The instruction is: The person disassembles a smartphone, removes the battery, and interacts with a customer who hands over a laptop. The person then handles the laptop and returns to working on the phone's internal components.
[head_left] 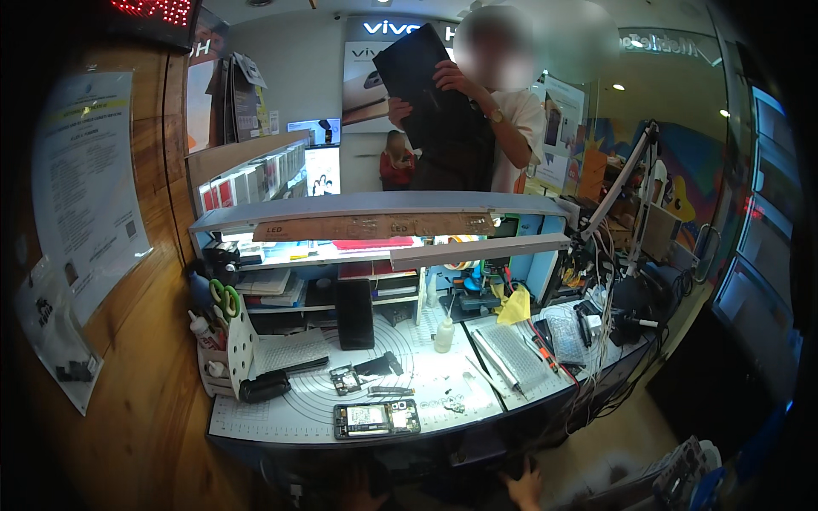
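Below the front edge of the workbench, my right hand shows at the bottom of the head view, with thumb and finger apart and nothing visible between them. My left hand is a dim shape in the shadow under the bench; its fingers are too dark to make out. Nearest to both, on the lit mat, lies an opened phone with its inner parts bare. Behind it are a small phone part with a camera frame, a dark flat part, a metal strip and several tiny screws.
A black phone leans upright behind the mat. A white bottle, screwdrivers and a yellow cloth stand or lie rightward. Green-handled scissors sit in a left holder. Across the counter a person holds a black flat object.
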A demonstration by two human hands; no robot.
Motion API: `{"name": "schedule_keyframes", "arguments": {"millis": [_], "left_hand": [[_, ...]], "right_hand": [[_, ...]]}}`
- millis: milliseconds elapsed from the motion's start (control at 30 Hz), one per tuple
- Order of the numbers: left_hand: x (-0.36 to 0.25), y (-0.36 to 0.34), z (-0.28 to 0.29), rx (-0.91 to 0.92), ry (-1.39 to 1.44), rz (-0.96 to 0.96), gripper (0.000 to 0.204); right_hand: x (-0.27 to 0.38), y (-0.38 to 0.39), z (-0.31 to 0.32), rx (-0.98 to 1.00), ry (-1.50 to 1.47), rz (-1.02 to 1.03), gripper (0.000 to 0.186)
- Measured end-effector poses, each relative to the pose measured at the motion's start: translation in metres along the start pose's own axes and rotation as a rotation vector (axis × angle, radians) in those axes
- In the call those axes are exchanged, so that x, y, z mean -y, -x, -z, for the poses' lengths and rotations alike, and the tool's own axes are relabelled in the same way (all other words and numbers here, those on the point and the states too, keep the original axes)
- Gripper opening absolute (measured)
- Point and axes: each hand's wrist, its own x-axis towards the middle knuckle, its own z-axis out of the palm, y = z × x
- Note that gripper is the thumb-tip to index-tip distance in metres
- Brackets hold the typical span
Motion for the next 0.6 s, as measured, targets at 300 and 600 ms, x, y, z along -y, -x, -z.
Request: {"name": "schedule_keyframes", "arguments": {"millis": [300, 600], "left_hand": [[0.056, -0.028, -0.066, -0.117, 0.062, -0.171, 0.120], [0.002, -0.012, 0.002, 0.010, -0.076, -0.011, 0.108]], "right_hand": [[0.014, 0.007, 0.021, 0.060, -0.021, -0.108, 0.107], [0.015, 0.000, 0.014, 0.036, -0.107, -0.048, 0.096]]}}
